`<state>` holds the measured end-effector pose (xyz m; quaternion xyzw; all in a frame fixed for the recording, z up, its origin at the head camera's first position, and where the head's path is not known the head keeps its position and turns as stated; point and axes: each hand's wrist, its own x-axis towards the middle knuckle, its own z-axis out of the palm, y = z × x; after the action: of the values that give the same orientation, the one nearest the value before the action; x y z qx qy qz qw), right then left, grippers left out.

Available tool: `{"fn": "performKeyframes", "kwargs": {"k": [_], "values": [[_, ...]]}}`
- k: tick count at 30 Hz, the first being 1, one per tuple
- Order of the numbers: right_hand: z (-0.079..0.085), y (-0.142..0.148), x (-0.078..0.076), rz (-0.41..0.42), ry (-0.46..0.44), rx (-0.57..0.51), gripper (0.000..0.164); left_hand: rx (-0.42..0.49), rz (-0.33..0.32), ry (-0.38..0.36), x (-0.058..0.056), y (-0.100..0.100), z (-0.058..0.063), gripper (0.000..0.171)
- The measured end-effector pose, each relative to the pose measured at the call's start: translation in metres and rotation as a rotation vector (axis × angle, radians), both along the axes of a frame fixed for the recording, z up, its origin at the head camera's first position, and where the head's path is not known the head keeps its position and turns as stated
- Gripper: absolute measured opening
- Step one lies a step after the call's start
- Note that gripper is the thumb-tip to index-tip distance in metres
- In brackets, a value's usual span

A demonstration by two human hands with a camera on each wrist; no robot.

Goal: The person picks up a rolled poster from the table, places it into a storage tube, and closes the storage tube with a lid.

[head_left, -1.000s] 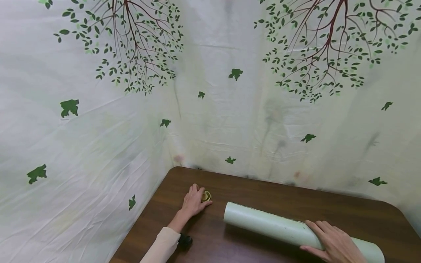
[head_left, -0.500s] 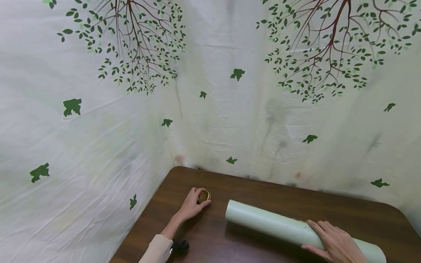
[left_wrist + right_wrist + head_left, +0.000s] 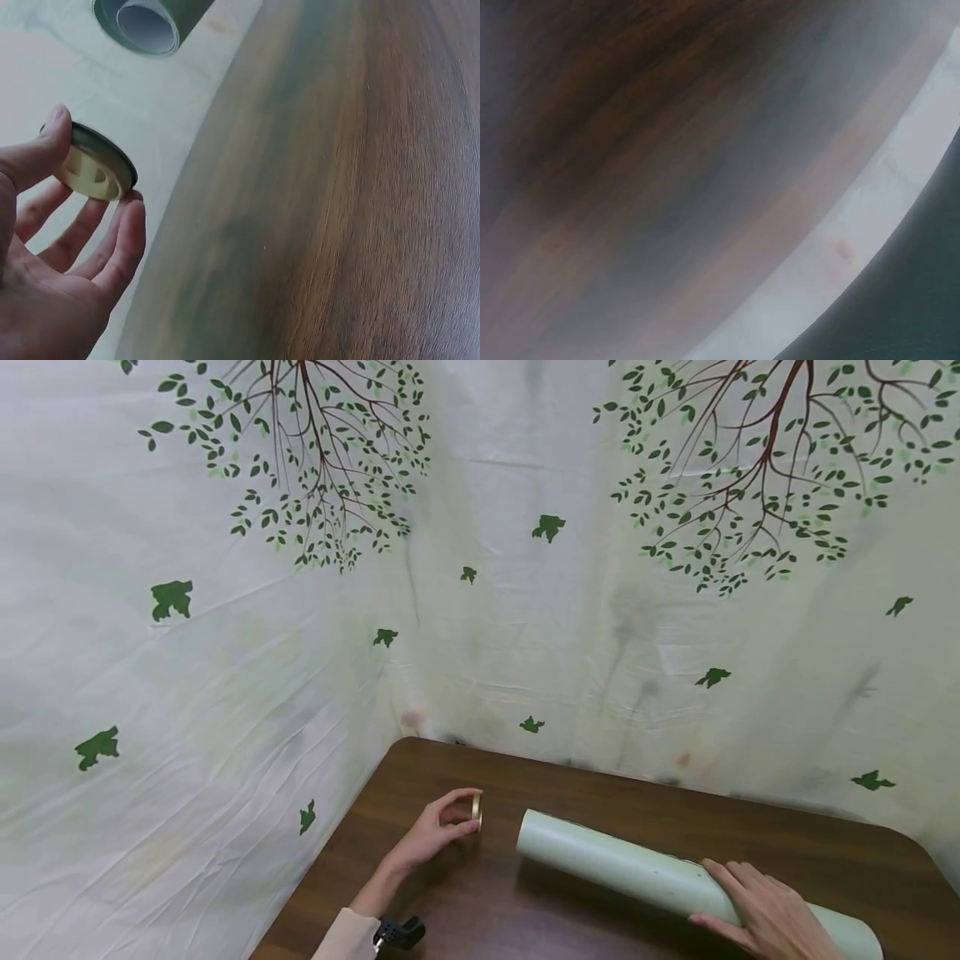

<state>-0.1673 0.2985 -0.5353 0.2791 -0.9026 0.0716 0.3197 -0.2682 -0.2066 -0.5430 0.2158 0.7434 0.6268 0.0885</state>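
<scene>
My left hand (image 3: 431, 835) pinches a round gold-coloured metal lid (image 3: 477, 811) on edge between thumb and fingertips, to the left of the tube's near end. In the left wrist view the lid (image 3: 96, 171) shows a dark rim and a hollowed gold side, with the left hand (image 3: 64, 281) around its edges. A long pale green tube (image 3: 615, 864) lies slanted over the table; my right hand (image 3: 768, 906) grips it near its right end. White material lines the inside of the tube (image 3: 187, 15) in the left wrist view. The right wrist view does not show the right hand.
The brown wooden table (image 3: 465, 768) has rounded far corners. A pale cloth (image 3: 555, 635) printed with trees and leaves hangs behind it and along the left. A dark wristband (image 3: 401, 932) is on the left wrist. The right wrist view shows blurred wood and a dark green surface (image 3: 900, 307).
The left hand has lifted the lid and tilted it from facing up to standing on edge. The right hand and the tube have hardly moved.
</scene>
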Motion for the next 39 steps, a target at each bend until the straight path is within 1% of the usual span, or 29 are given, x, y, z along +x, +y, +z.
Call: {"fn": "performKeyframes", "kwargs": {"k": [3, 6, 10, 13, 16, 22, 27, 30, 34, 39], "values": [[0.000, -0.001, 0.000, 0.004, 0.010, -0.005, 0.073, 0.064, -0.050, -0.012, 0.003, 0.004, 0.003, 0.055], [0.001, -0.002, -0.001, 0.005, 0.017, -0.011, 0.073, 0.116, -0.081, -0.014, 0.006, 0.011, 0.003, 0.056], [0.003, -0.004, -0.001, 0.008, 0.018, -0.018, 0.073, 0.161, -0.116, -0.024, 0.011, 0.022, 0.003, 0.058], [0.003, -0.006, -0.002, 0.017, 0.013, -0.021, 0.073, 0.172, -0.144, -0.030, 0.014, 0.030, 0.003, 0.059], [0.003, -0.007, -0.002, 0.023, 0.014, -0.019, 0.073, 0.170, -0.153, -0.033, 0.017, 0.035, 0.003, 0.056], [0.002, -0.008, -0.001, 0.017, 0.013, -0.019, 0.073, 0.149, -0.143, -0.034, 0.020, 0.042, 0.005, 0.053], [0.003, -0.009, 0.000, 0.011, 0.001, -0.015, 0.072, 0.152, -0.140, 0.003, 0.020, 0.043, 0.006, 0.053], [0.004, -0.010, 0.000, 0.016, 0.007, -0.013, 0.072, 0.138, -0.139, 0.014, 0.021, 0.043, 0.009, 0.053], [0.004, -0.010, 0.001, 0.020, 0.018, -0.014, 0.072, 0.092, -0.124, 0.035, 0.022, 0.043, 0.014, 0.053], [0.005, -0.011, 0.002, 0.015, 0.013, -0.015, 0.072, 0.036, -0.110, 0.097, 0.023, 0.042, 0.016, 0.053]]}}
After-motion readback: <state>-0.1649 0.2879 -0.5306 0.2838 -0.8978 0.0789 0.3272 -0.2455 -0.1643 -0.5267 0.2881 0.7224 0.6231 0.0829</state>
